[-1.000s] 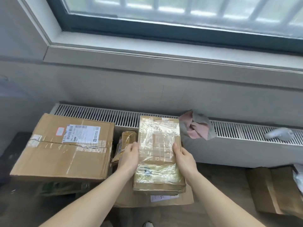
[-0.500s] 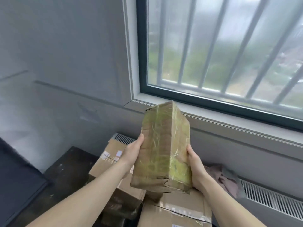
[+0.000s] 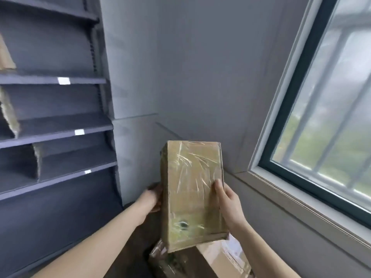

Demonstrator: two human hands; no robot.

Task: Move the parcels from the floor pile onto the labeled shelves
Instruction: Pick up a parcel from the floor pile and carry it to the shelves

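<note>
I hold a tall brown cardboard parcel (image 3: 192, 193) wrapped in clear tape, upright in front of me. My left hand (image 3: 152, 198) grips its left side, mostly hidden behind the box. My right hand (image 3: 226, 199) grips its right edge with the thumb on the front face. The dark grey shelves (image 3: 60, 127) stand to the left, with small white labels (image 3: 79, 132) on their front edges. More parcels of the floor pile (image 3: 200, 261) lie below the held box.
A few cardboard parcels (image 3: 9, 115) sit at the far left of the shelves. A grey wall corner (image 3: 160, 77) is straight ahead. A barred window (image 3: 331, 117) with a sill fills the right side.
The parcel has been lifted off the pile by both hands. The view has swung left from the radiator and window toward the shelves.
</note>
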